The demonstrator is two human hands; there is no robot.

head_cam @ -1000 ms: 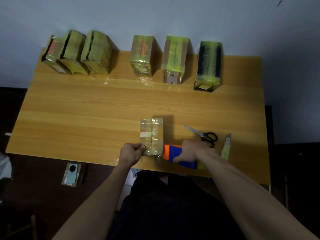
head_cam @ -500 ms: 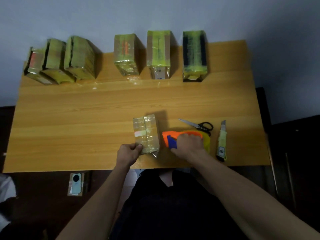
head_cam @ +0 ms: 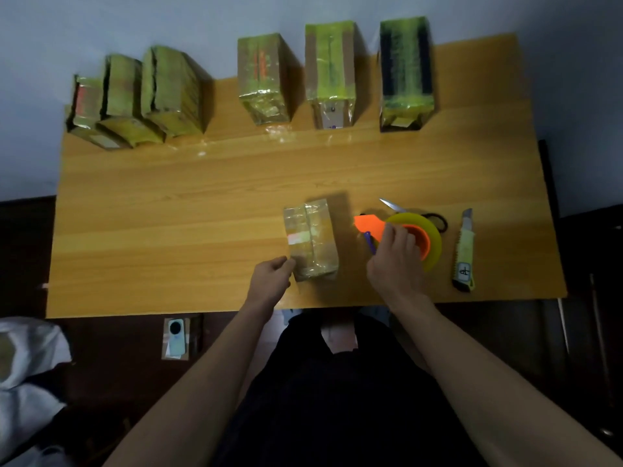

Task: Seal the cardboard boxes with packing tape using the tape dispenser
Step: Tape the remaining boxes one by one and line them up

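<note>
A small cardboard box (head_cam: 312, 237) wrapped in clear tape lies near the front edge of the wooden table (head_cam: 168, 230). My left hand (head_cam: 271, 279) pinches its near left corner. To the right of the box, the tape dispenser (head_cam: 431, 230) lies on its side, showing an orange body, a blue handle and a yellow tape roll. My right hand (head_cam: 396, 264) grips the dispenser from the near side with fingers curled over its hub. A gap of bare table separates the dispenser from the box.
Scissors (head_cam: 391, 205) lie partly hidden behind the dispenser, and a yellow utility knife (head_cam: 465, 251) lies to its right. Several taped boxes (head_cam: 332, 72) stand along the back edge by the wall. A phone (head_cam: 176, 338) and white bag (head_cam: 27, 365) sit below the table.
My right hand has drawn the dispenser away from the box to the right and turned it onto its side, so the yellow roll faces up. My left hand stays at the box corner.
</note>
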